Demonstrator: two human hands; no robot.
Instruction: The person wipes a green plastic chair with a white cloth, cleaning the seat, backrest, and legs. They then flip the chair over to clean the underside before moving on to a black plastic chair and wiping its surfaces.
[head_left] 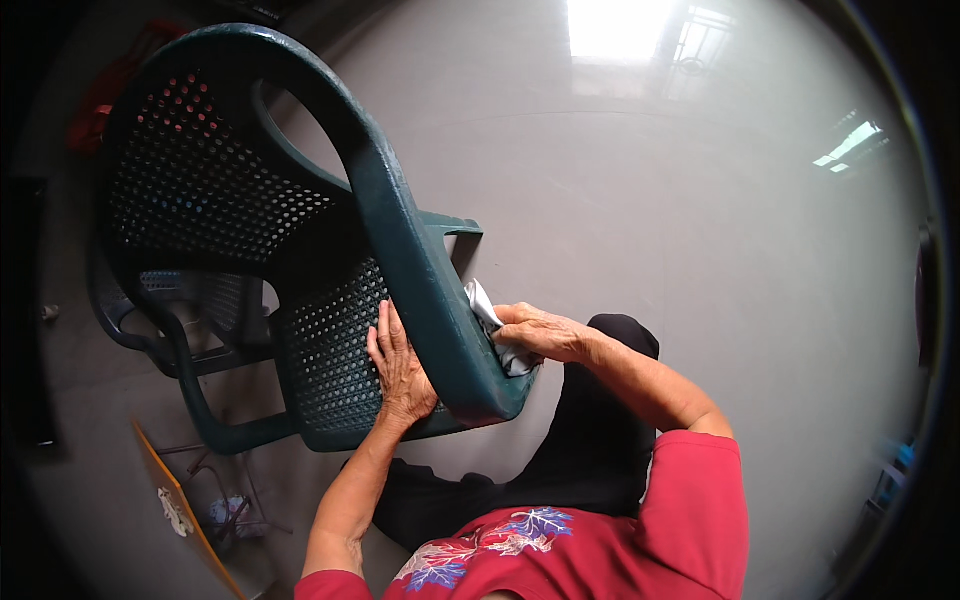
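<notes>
A dark green plastic armchair (400, 225) with a perforated seat and back stands before me, left of the middle. My left hand (402, 375) lies on the seat beside the near armrest, its fingers stretched out and nothing in its grasp. On the outer side of that armrest, near its front end, my right hand (540, 333) presses a pale grey-white cloth (482, 305) against the plastic. Part of the cloth is bunched under the fingers, and the fingertips are partly hidden by it.
Behind the armchair at the left stands another dark chair (205, 300). A red object (95, 115) shows at the far left. Near the lower left is a tilted yellow-edged board (180, 500) by thin metal legs. Something blue (903, 458) sits at the right rim. The floor (760, 270) is smooth grey.
</notes>
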